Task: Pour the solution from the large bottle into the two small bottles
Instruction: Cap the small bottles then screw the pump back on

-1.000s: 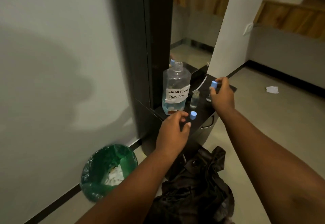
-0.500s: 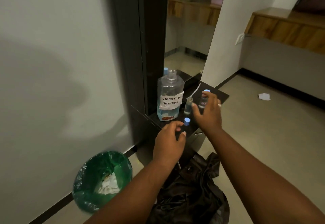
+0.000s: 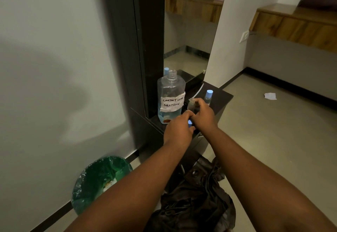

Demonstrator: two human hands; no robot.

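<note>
Small open bottle [image 3: 191, 105] on dark shelf [image 3: 221, 97], now gripped by right hand [image 3: 203, 115], moved over from capped bottle [image 3: 208, 96]. Left hand [image 3: 177, 130] curled by blue cap [image 3: 190, 123], hold unclear. Capping probably next.

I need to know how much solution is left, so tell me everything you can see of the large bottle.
The large bottle is clear plastic, flat-sided, with a threaded neck and no cap on. It stands upright on the dark shelf against the mirror. A white handwritten label reads CONTACT LENS SOLUTION. Pale blue liquid fills only the bottom part, below the label. No hand touches it.
</note>
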